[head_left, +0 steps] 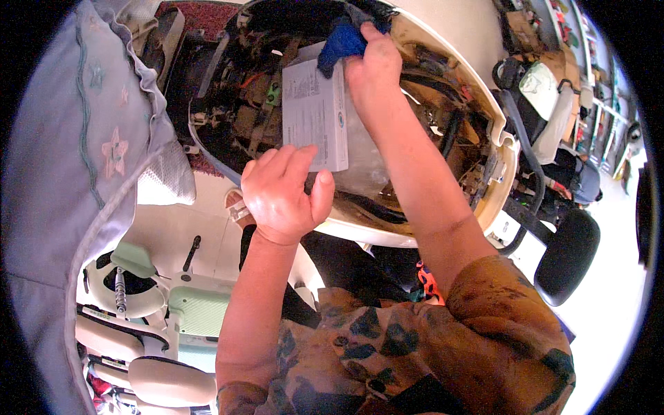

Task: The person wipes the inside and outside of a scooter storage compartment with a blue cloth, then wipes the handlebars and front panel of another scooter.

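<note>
**Box Position Between Hands**

The white box [308, 114] lies within the cream shell [366, 232], long axis near-to-far. The left hand [280, 197], empty, thumb spread, overlaps its near end; contact indeterminable. The right hand [377, 66] pinches a blue cloth [344, 50] at the far-right corner.

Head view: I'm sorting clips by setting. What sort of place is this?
Probably a scooter repair shop: an opened vehicle shell with its inner parts bare, cream seats at lower left, and stocked shelves at upper right.
</note>
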The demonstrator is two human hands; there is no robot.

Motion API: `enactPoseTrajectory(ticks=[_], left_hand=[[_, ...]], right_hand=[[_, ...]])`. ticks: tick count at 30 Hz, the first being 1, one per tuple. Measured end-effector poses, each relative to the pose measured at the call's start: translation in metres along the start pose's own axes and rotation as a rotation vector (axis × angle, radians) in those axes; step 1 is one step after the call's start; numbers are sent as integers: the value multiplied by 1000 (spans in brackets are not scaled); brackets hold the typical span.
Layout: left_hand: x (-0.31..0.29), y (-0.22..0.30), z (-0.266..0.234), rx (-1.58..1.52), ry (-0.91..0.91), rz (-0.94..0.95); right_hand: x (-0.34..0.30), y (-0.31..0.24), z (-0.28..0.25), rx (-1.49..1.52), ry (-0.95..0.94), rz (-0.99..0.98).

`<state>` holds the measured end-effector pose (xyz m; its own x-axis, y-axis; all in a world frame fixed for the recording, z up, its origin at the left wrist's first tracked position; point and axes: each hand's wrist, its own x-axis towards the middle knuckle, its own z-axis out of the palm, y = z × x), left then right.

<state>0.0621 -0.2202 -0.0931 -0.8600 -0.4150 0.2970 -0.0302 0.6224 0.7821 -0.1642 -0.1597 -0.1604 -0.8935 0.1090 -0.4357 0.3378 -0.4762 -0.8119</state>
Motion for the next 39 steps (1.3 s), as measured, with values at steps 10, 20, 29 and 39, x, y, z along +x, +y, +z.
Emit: enactPoseTrajectory(ticks=[10, 20, 29, 39], left_hand=[[0, -3, 3, -7, -1, 43], [-3, -3, 3, -1, -14, 25], [0, -2, 4, -22, -10, 29], [-1, -4, 0, 12, -19, 8]], right_hand=[[6, 45, 17, -805, 66, -635], [2, 21, -9, -1373, -13, -1087], [-36, 88, 12, -1347, -578, -694], [-39, 53, 42, -334, -232, -151]])
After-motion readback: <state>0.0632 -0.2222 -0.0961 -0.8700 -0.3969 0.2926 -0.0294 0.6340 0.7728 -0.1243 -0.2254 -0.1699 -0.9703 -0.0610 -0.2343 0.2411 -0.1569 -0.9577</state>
